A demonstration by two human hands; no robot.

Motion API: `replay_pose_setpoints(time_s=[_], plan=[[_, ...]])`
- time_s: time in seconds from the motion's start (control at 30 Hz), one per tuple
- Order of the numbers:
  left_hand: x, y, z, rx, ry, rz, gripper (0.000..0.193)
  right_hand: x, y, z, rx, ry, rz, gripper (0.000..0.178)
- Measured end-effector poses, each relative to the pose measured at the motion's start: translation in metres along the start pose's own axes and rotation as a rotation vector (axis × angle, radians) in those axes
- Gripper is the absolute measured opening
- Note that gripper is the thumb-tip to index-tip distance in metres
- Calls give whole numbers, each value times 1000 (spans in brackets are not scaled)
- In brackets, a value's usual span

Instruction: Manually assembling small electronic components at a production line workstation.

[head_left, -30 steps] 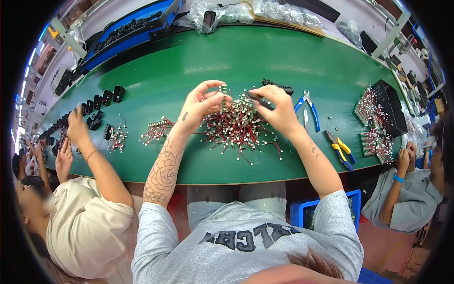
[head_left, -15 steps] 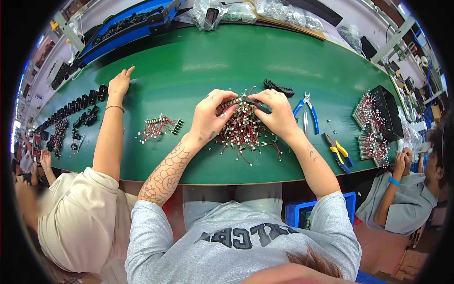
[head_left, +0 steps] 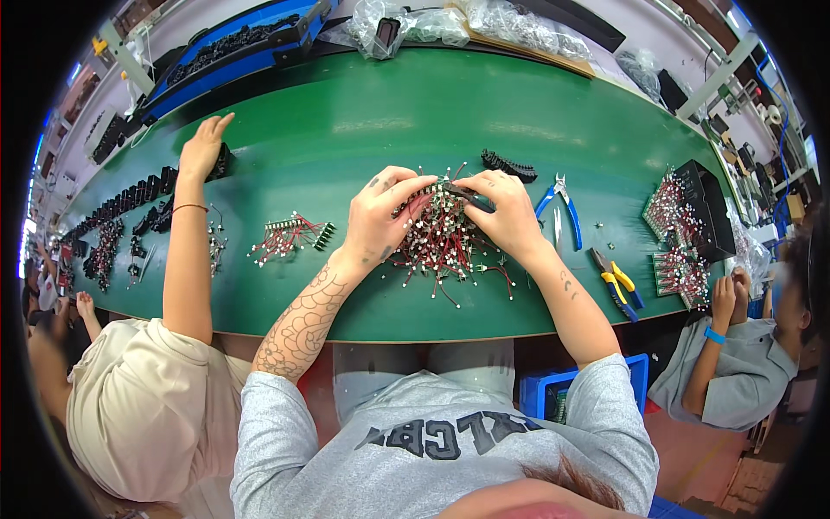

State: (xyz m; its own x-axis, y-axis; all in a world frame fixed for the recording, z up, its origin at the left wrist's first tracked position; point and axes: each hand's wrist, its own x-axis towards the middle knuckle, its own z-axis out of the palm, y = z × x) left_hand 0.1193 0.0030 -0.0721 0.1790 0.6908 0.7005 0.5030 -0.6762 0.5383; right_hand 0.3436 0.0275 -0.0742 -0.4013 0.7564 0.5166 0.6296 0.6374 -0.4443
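In my left hand (head_left: 379,214), pinched between thumb and fingers, is a strip of small circuit boards (head_left: 422,192) with red and black wires. The strip lies at the top of a heap of wired boards with white connectors (head_left: 441,255). My right hand (head_left: 506,209) is closed on a slim black tool (head_left: 477,201), its tip reaching to the strip's right end. The fingers hide part of the tool, so its exact kind is unclear. A smaller bunch of wired boards (head_left: 290,233) lies left of my left forearm.
Right of my right hand lie blue-handled cutters (head_left: 553,208), tweezers (head_left: 558,229) and yellow-and-blue pliers (head_left: 617,284). Further right, more wired boards (head_left: 661,208) sit beside a black box (head_left: 702,212). A co-worker's hand (head_left: 201,154) reaches over black parts (head_left: 143,192) at left.
The co-worker's arm at left has shifted further left, uncovering some loose wired parts on the table. My own hands stay almost in place, still on the strip and the tool.
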Motion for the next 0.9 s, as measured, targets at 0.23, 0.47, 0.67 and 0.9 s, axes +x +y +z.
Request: replay_pose_setpoints(time_s=[0.23, 0.47, 0.67, 0.9], plan=[[3, -6, -1, -41, 6, 84, 30, 1, -5, -6, 82, -39, 44, 25], [2, -12, -8, -336, -163, -180, 30, 4, -13, -17, 311, -230, 213, 23], [3, -11, -8, -558, -165, -354, 28, 7, -12, -19, 314, -198, 215, 24], [0, -9, -2, -441, -92, -415, 29, 5, 10, -11, -87, 41, -56, 27]])
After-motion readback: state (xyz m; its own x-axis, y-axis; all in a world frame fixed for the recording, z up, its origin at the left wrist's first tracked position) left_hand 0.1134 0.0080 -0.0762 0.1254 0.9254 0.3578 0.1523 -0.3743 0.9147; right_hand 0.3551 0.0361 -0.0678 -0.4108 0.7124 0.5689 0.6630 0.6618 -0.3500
